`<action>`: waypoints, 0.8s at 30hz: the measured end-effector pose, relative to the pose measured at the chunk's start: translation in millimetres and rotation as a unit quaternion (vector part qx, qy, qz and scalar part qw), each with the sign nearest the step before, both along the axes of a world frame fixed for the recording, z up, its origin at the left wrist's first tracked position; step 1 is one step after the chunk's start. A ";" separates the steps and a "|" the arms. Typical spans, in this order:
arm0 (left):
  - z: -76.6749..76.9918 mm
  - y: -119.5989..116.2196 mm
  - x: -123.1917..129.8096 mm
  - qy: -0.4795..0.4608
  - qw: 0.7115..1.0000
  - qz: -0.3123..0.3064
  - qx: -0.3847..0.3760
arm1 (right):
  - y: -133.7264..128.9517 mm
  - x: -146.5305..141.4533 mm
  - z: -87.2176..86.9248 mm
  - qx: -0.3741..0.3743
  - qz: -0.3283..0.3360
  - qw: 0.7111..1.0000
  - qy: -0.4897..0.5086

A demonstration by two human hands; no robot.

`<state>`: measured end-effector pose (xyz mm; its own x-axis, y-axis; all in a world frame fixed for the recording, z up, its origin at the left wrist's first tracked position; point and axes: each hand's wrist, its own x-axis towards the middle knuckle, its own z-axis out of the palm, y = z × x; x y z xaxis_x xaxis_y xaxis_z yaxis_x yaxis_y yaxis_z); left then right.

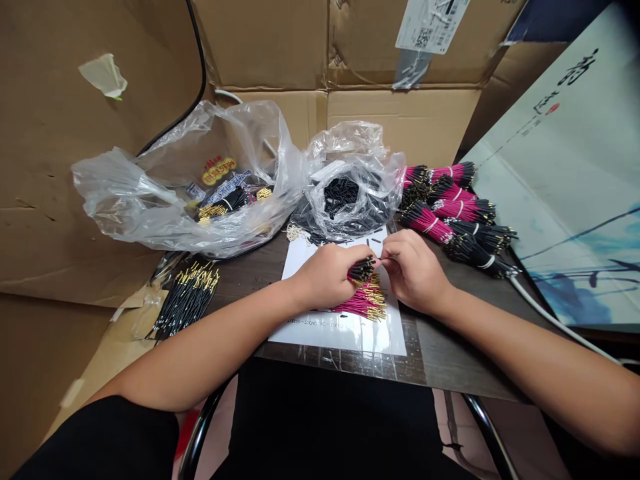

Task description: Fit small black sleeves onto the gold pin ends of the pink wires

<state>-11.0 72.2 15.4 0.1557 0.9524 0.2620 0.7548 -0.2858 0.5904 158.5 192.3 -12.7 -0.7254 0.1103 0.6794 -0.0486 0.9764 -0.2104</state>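
Observation:
My left hand (pixel 333 275) is wrapped round a bunch of wires (pixel 364 269) whose black-sleeved ends point towards my right. Close beside it, the fingers of my right hand (pixel 411 267) are pinched on a small dark piece, perhaps a black sleeve, at the bunch's end. Beneath my left hand lie pink wires (pixel 361 303) with gold tips, on a white printed sheet (pixel 345 340). Just behind my hands, an open clear bag (pixel 373 217) holds many short black sleeves (pixel 341 195). A few loose sleeves lie on the sheet.
Tied bundles of pink and black wires (pixel 457 203) are stacked at the right. A large clear plastic bag (pixel 185 227) with more gold-tipped wires stands at the left. Black wires (pixel 187 300) lie near my left forearm. Cardboard walls (pixel 265 47) enclose the dark table (pixel 445 347).

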 end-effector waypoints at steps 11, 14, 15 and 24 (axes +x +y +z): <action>-2.0 0.6 -1.6 -0.002 1.000 0.014 0.018 | -7.2 4.2 0.7 -0.023 0.013 0.997 0.067; -1.3 1.0 -2.3 -0.010 1.000 -0.009 0.011 | -9.1 6.0 3.6 -0.042 0.004 0.997 0.069; -1.2 1.1 -2.4 -0.016 1.000 -0.014 0.010 | -9.8 6.5 4.8 -0.059 0.000 0.996 0.068; -1.1 1.2 -0.2 -0.056 0.998 -0.021 0.008 | -17.0 8.4 11.8 -0.156 -0.004 0.985 0.068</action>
